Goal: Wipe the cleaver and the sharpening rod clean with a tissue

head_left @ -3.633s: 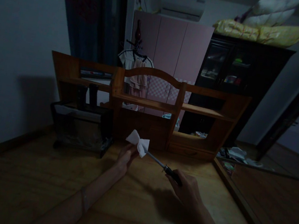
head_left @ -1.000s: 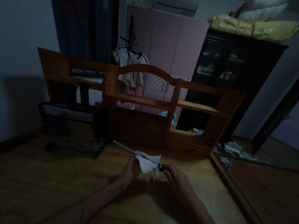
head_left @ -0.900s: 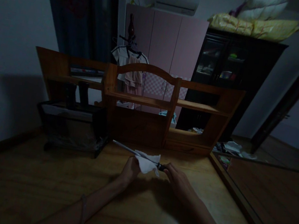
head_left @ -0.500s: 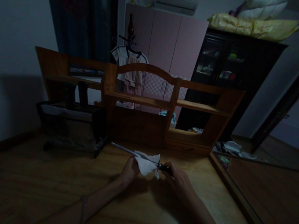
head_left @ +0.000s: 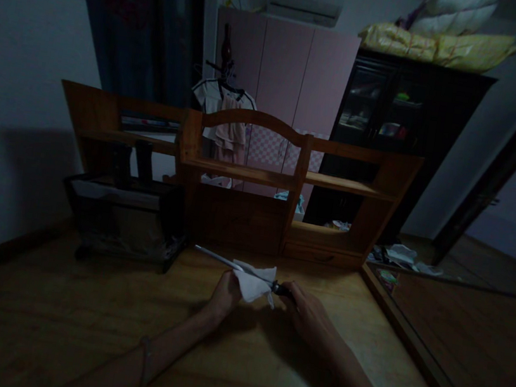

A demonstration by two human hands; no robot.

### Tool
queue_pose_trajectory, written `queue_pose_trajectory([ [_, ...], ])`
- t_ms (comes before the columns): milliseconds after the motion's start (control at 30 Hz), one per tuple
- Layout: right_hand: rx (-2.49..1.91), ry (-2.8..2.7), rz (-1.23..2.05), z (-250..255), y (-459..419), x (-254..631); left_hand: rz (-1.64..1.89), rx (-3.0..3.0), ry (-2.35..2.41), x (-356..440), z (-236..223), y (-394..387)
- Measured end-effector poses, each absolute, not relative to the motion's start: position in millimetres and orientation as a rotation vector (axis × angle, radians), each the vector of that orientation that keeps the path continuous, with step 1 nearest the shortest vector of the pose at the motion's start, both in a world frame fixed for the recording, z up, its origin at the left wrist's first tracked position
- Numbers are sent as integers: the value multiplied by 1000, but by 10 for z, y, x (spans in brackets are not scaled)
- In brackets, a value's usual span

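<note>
My right hand (head_left: 305,308) is closed around the black handle of a sharpening steel (head_left: 215,256), whose thin grey rod points left and slightly up. A white cloth (head_left: 252,282) lies against the rod near the handle, its corners hanging loose. My left hand (head_left: 227,293) is closed on the cloth's left end, below the rod; the cloth hides part of its fingers. Both hands are above the wooden tabletop (head_left: 233,369). To their left stands a dark knife holder (head_left: 122,219) with black handles sticking up from it.
A wooden shelf unit (head_left: 242,172) runs along the back of the tabletop, with a small drawer (head_left: 323,256) at its lower right. A raised wooden edge (head_left: 409,349) borders the right side. Behind are pink cupboards (head_left: 281,75) and a dark cabinet (head_left: 418,113).
The sharpening steel has shifted very slightly to the right, its tip a little higher. Both hands keep their hold, and the cloth stays almost in place.
</note>
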State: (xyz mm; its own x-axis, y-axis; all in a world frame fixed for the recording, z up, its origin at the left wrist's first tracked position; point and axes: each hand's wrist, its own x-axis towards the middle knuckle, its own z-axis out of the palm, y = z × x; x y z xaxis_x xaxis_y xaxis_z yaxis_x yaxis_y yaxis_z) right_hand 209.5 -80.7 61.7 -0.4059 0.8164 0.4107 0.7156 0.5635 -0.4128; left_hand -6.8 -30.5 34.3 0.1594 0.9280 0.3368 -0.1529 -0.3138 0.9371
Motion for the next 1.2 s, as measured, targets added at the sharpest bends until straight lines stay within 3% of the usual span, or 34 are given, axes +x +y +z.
queue_pose_trajectory([
  [833,-1229,-2203,400,651,-833,2124,1352,1413,784,-62,335,-312],
  [1200,-1209,-2159,275,641,-783,2135,1358,1410,788,-63,367,-332],
])
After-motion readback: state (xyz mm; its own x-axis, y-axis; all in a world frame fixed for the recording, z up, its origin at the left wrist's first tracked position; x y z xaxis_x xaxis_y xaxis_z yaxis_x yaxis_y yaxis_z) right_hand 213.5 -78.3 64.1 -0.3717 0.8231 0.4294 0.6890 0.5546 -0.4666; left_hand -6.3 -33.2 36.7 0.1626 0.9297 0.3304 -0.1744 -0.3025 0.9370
